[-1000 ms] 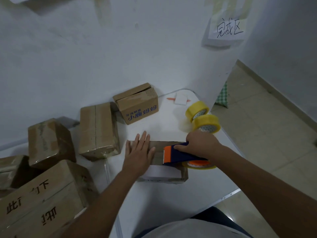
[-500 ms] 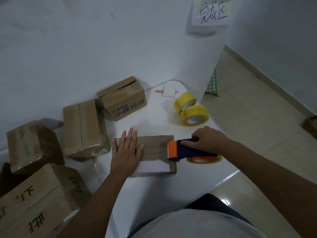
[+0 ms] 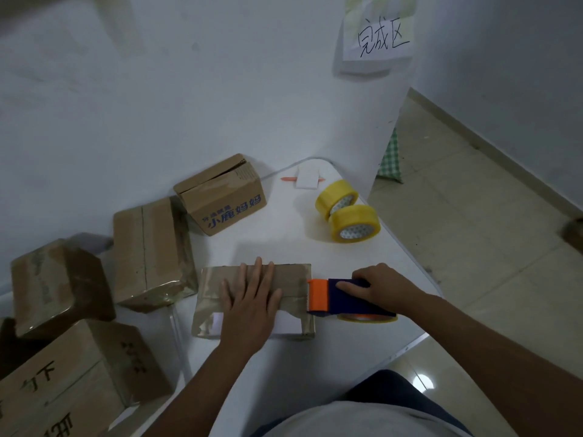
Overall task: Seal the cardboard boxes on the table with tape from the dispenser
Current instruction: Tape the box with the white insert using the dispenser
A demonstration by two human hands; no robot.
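A flat cardboard box (image 3: 290,275) lies on the white table (image 3: 284,241) in front of me, with glossy tape across its top and a white label on its near side. My left hand (image 3: 252,298) presses flat on the box top, fingers straight. My right hand (image 3: 378,287) grips the blue and orange tape dispenser (image 3: 331,294), whose orange head sits at the box's right edge. The dispenser's tape roll (image 3: 366,317) shows just beneath it.
Two yellow tape rolls (image 3: 350,212) stand at the back right. A printed box (image 3: 227,197) and a taped box (image 3: 148,250) sit behind the work. More boxes (image 3: 56,285) crowd the left. An orange pen under white paper (image 3: 307,178) lies by the wall. The table edge (image 3: 410,342) is near right.
My right hand has drawn the dispenser rightward across the box top to its right edge. My left hand stayed flat on the box.
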